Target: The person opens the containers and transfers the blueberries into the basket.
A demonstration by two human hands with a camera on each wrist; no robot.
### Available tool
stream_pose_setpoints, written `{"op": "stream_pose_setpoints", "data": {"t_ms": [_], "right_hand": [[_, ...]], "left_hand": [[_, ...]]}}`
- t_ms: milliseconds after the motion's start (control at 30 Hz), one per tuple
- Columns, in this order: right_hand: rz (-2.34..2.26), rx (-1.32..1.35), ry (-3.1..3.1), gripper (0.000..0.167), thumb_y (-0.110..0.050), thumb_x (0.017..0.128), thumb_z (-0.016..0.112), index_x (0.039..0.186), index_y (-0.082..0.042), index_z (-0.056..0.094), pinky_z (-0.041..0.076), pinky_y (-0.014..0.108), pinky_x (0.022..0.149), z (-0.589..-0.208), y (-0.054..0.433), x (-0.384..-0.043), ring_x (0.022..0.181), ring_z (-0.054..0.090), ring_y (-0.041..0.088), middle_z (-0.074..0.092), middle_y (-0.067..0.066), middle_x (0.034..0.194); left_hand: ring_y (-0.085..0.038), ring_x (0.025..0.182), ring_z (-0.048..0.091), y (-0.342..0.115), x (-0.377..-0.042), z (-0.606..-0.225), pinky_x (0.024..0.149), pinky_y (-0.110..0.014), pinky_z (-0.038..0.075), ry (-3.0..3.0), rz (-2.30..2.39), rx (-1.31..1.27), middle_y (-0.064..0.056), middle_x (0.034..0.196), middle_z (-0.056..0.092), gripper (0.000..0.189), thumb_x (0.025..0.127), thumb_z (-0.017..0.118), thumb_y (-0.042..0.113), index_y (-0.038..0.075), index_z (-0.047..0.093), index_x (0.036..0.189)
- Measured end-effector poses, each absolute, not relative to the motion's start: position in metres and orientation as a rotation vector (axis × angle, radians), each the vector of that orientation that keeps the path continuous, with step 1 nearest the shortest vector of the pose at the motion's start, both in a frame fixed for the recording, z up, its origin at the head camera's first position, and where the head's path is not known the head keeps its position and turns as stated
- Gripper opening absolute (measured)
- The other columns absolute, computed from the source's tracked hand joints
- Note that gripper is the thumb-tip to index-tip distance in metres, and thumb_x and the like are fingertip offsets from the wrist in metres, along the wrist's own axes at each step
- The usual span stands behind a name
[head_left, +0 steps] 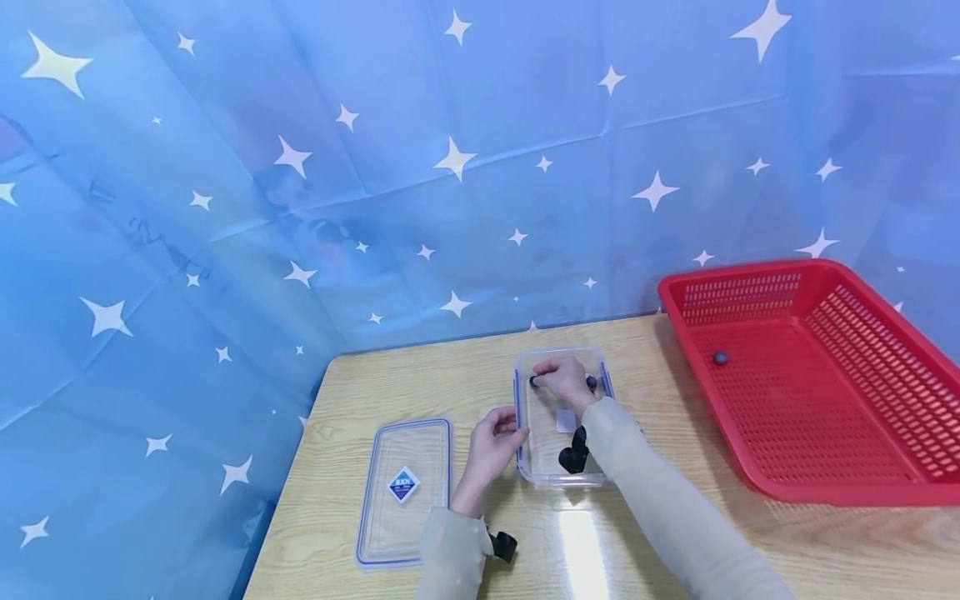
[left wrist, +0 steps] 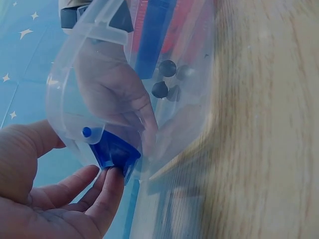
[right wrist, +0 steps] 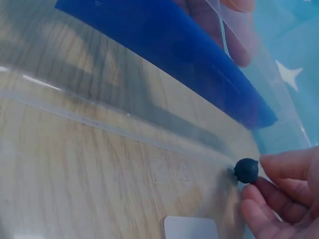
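Note:
A clear plastic container (head_left: 540, 442) with blue side latches stands lidless on the table. My left hand (head_left: 491, 448) grips its left side, thumb at the rim and fingertips against a blue latch (left wrist: 115, 153). Inside, toward the far left corner, my right hand (head_left: 564, 382) pinches a small dark blueberry (right wrist: 246, 171) between thumb and fingertips, low by the container's floor. Another blueberry (head_left: 592, 382) lies in the container near its right wall, partly behind the right hand. A white label (right wrist: 191, 228) shows at the container's floor.
The container's clear lid (head_left: 408, 529), with a blue seal and a blue-and-white sticker, lies flat to the left. A large red basket (head_left: 738, 454) stands at the right, one dark blueberry (head_left: 721, 357) inside. Behind the table (head_left: 352, 392) hangs a blue star-patterned cloth (head_left: 405, 208).

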State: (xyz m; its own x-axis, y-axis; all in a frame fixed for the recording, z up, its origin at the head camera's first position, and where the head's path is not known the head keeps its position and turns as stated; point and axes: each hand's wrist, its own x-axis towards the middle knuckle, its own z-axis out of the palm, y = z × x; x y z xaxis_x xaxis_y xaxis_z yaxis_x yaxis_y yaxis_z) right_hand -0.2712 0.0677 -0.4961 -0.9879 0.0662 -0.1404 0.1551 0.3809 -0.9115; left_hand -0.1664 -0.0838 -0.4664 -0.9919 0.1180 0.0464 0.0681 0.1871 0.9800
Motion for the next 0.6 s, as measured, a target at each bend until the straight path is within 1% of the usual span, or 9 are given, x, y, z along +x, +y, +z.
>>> {"op": "stream_pose_setpoints", "data": {"t_ms": [100,333,433,600], "right_hand": [[-1.672,0.175,2.535,0.023,0.002,0.08,0.068,0.102,0.005,0.068,0.047,0.04,0.088,-0.4984,0.0674,-0.2719,0.095,0.061,0.032,0.067,0.018,0.1],[-1.602,0.044,2.604,0.026,0.004,0.075,0.069,0.101,0.007,0.067,0.049,0.04,0.085,-0.5025,0.0652,-0.2727,0.09,0.062,0.031,0.067,0.019,0.095],[-1.596,0.002,2.627,0.027,0.005,0.072,0.07,0.099,0.008,0.067,0.05,0.039,0.082,-0.503,0.0641,-0.272,0.086,0.063,0.03,0.068,0.019,0.092],[-1.578,-0.033,2.614,0.027,0.006,0.071,0.071,0.098,0.008,0.066,0.05,0.038,0.081,-0.5052,0.0621,-0.274,0.086,0.062,0.03,0.067,0.019,0.091]], "left_hand": [[-0.046,0.098,0.054,-0.0838,-0.1662,-0.4662,0.077,-0.021,0.051,2.386,1.961,0.169,-0.034,0.104,0.056,0.034,0.082,0.063,-0.006,-0.018,0.053,0.112],[-0.041,0.095,0.056,-0.0829,-0.1656,-0.4655,0.076,-0.021,0.052,2.398,1.959,0.169,-0.03,0.102,0.058,0.033,0.081,0.063,-0.006,-0.017,0.054,0.111],[-0.041,0.095,0.056,-0.0827,-0.1655,-0.4653,0.076,-0.02,0.051,2.396,1.967,0.169,-0.03,0.101,0.058,0.033,0.081,0.063,-0.006,-0.017,0.054,0.11],[-0.042,0.096,0.055,-0.0831,-0.1659,-0.4651,0.076,-0.02,0.051,2.385,1.981,0.158,-0.03,0.101,0.058,0.033,0.081,0.063,-0.007,-0.017,0.054,0.11]]}}
